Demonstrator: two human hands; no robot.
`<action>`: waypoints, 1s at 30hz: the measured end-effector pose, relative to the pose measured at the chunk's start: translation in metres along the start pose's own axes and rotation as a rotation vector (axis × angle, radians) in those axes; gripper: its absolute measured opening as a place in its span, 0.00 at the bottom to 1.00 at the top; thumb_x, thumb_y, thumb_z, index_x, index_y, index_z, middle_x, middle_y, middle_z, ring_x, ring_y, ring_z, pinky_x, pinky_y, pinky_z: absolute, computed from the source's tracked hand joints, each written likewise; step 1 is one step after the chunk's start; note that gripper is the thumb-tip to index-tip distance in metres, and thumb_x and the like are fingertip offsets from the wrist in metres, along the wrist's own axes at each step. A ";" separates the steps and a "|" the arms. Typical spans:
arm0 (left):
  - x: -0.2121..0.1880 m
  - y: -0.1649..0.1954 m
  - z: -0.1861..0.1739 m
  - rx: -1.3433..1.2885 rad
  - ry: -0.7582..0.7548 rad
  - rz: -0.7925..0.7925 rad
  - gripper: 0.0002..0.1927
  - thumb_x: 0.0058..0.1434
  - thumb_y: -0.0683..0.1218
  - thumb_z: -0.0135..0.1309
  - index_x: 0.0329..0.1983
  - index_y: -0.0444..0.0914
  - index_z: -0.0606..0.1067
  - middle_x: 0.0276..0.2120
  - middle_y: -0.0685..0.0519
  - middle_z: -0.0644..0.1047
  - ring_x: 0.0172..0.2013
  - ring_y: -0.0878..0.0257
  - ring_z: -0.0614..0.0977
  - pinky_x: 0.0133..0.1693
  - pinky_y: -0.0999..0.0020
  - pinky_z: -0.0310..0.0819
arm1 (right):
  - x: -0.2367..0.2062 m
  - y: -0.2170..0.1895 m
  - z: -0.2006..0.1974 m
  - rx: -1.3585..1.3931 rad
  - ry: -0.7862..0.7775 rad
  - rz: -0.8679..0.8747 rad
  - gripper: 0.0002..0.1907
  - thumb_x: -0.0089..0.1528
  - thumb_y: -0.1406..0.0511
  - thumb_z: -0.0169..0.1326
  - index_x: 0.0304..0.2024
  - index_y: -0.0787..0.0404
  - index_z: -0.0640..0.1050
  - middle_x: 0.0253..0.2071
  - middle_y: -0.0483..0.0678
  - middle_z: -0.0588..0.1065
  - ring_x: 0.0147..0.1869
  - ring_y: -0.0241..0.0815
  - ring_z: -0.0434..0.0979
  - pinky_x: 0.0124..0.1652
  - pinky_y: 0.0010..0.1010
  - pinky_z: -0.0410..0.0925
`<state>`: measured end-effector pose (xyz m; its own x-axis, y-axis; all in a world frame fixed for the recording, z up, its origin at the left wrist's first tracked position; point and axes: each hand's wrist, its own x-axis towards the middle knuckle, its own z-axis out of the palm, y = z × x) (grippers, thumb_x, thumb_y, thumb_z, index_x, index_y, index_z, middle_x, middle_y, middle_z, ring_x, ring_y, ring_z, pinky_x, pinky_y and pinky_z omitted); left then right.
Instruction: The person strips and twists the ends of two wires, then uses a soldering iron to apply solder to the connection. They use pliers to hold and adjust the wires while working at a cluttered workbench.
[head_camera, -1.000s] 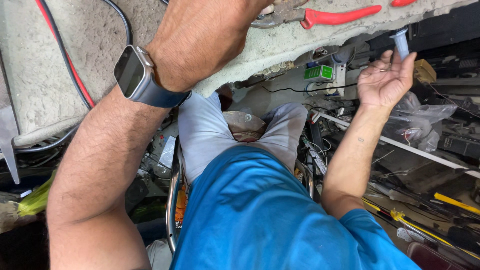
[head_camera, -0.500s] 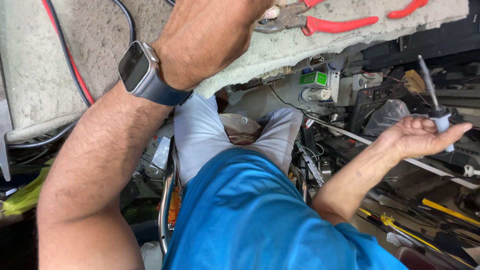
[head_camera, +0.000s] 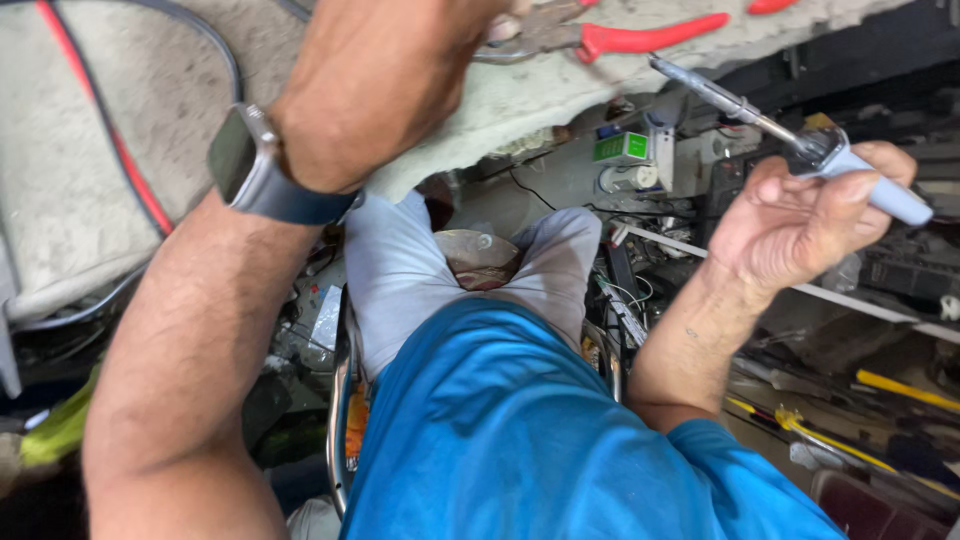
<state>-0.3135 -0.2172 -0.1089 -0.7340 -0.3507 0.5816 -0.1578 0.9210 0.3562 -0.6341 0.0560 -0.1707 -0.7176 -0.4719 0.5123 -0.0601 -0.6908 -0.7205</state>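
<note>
Your right hand (head_camera: 800, 225) is closed around a soldering iron (head_camera: 800, 135), its metal tip pointing up-left toward the worktop (head_camera: 90, 190) edge. Your left hand (head_camera: 385, 85) rests on the padded worktop beside red-handled pliers (head_camera: 610, 38); its fingers are out of view, so I cannot tell its grip. A watch (head_camera: 250, 170) sits on that wrist.
</note>
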 end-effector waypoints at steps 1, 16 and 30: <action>0.001 0.001 -0.001 -0.011 0.037 0.054 0.12 0.63 0.35 0.56 0.48 0.36 0.81 0.33 0.40 0.79 0.33 0.43 0.81 0.32 0.52 0.73 | 0.000 -0.003 0.002 0.017 0.028 -0.015 0.16 0.75 0.58 0.57 0.51 0.63 0.68 0.32 0.53 0.72 0.27 0.39 0.70 0.25 0.28 0.65; -0.005 0.001 0.002 0.019 0.010 -0.007 0.07 0.67 0.37 0.57 0.46 0.35 0.82 0.32 0.40 0.79 0.31 0.44 0.82 0.31 0.53 0.74 | -0.007 -0.015 0.006 -0.075 0.107 0.015 0.23 0.77 0.54 0.55 0.38 0.63 0.65 0.26 0.53 0.70 0.22 0.39 0.67 0.22 0.28 0.59; -0.010 -0.010 0.011 0.035 0.051 0.003 0.09 0.62 0.36 0.56 0.44 0.35 0.81 0.32 0.40 0.79 0.33 0.45 0.83 0.34 0.53 0.75 | 0.020 0.024 0.090 -0.388 -0.115 0.020 0.25 0.75 0.50 0.60 0.40 0.62 0.66 0.26 0.51 0.68 0.23 0.42 0.73 0.19 0.32 0.67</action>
<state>-0.3123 -0.2207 -0.1263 -0.6999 -0.3555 0.6195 -0.1792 0.9270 0.3296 -0.5874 -0.0193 -0.1360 -0.6402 -0.5565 0.5295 -0.3202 -0.4333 -0.8425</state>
